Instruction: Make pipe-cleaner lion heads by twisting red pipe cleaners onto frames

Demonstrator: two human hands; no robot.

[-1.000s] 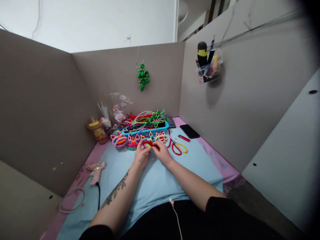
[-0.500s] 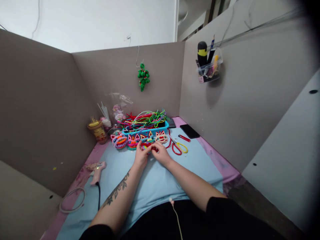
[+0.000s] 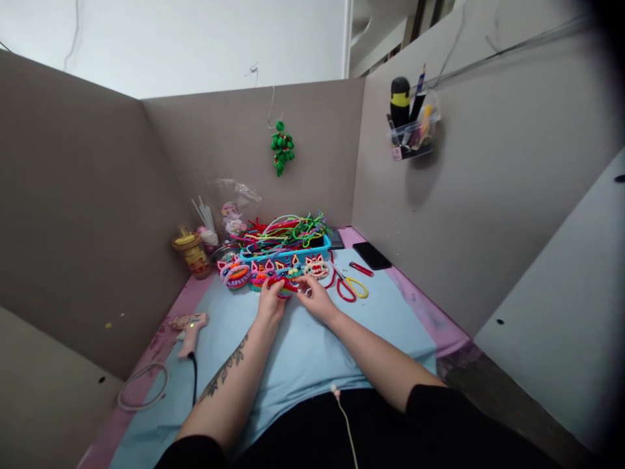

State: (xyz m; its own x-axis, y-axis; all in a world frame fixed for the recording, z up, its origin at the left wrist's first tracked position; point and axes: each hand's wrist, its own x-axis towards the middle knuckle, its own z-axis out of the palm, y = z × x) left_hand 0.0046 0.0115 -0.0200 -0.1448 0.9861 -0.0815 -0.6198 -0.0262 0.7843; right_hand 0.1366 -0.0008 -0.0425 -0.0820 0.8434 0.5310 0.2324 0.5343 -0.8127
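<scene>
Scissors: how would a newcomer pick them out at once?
On the blue cloth, look just right of the person's right hand. The scissors lie there, nearer that hand than the slim red tool and black phone. Unlike either, they have two looped handles, one red, one yellow.

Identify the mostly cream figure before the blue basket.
The rightmost figure, nearest the scissors; the other three figures show bright pink, orange or blue.

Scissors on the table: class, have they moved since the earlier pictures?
No. Judged against the phone, the scissors show no shift either way.
</scene>
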